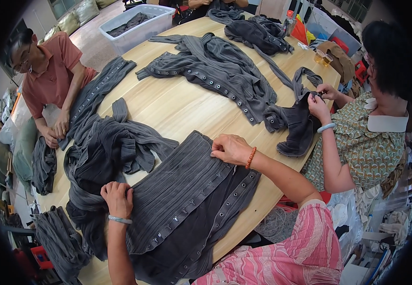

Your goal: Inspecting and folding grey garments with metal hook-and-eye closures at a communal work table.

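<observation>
A dark grey pleated garment (pixel 187 199) with rows of snap buttons lies spread on the round wooden table (pixel 177 109) in front of me. My left hand (pixel 117 198) presses down on its left edge, fingers curled over the fabric. My right hand (pixel 230 148) pinches the garment's upper right corner near the button strip. A crumpled pile of the same grey fabric (pixel 106 152) lies just beyond my left hand.
A person in an orange shirt (pixel 49 71) handles a grey strip at the left. A person in a patterned top (pixel 367 137) works on a grey piece at the right. More grey garments (pixel 215 66) lie across the table. A plastic bin (pixel 137 26) stands behind.
</observation>
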`<state>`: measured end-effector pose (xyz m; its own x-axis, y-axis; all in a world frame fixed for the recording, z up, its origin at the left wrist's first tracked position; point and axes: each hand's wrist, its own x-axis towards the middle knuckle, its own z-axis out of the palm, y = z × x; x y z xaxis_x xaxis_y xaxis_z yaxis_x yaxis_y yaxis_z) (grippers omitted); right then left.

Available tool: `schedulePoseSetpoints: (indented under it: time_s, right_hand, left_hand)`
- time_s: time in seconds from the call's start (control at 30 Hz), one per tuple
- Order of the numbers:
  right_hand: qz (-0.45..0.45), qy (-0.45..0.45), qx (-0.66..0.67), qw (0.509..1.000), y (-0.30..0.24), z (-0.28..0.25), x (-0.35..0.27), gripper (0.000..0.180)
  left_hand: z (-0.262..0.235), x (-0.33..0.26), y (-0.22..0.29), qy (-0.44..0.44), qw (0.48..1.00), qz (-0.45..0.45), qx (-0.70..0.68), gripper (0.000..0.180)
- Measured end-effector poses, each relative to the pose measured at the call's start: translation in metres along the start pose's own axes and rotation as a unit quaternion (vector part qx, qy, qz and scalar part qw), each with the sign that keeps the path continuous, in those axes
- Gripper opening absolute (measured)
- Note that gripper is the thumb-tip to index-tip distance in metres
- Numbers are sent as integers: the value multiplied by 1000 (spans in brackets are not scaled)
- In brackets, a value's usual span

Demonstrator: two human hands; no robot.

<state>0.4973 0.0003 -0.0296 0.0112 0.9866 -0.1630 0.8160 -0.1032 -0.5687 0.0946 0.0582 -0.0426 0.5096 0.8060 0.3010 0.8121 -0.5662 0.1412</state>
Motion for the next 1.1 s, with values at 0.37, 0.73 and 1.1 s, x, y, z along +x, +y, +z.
schedulePoseSetpoints:
  time_s: [0.37,0.73,1.1]
  right_hand:
    - [76,16,-70,994,-8,-14,22,24]
    - [-34,62,55,996,-18,10,74,23]
    - [-261,220,62,938,0,10,62,23]
  left_hand:
    - [4,-3,6,-16,999,-45,-22,28]
    - [-4,18,17,36,997,-27,-59,20]
    - [-23,-11,53,65,997,-45,3,40]
